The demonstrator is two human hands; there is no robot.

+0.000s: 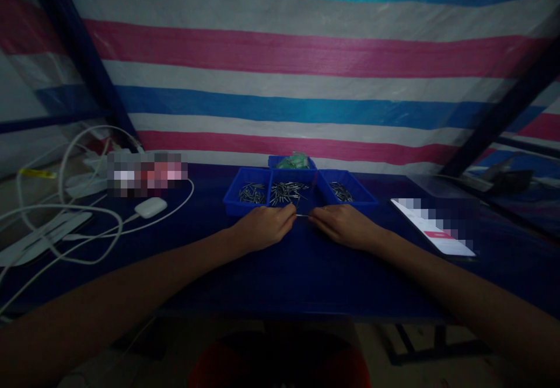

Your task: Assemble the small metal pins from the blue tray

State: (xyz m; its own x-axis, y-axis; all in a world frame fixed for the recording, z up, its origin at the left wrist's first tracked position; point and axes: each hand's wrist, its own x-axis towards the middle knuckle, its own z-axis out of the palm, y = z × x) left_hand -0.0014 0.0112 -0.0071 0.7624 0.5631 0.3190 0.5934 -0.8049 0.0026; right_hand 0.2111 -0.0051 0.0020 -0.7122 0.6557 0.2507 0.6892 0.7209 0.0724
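Left hand [272,224] and right hand [343,223]: I'm pinching a pin [302,216] between them; trays [240,208] sitting just beyond.

Thin piece [301,216] too small to identify
Pixelation obscures part of the phone [437,235]; left forearm [149,283] and right forearm [459,286] are cut off.

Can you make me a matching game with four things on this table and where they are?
Things:
1. thin rod
2. lit phone
3. green bundle
4. white case

Places:
A. in the back tray
B. right of the right hand
C. left of the left hand
D. between both hands' fingers

Right pairs: 1-D, 2-B, 3-A, 4-C
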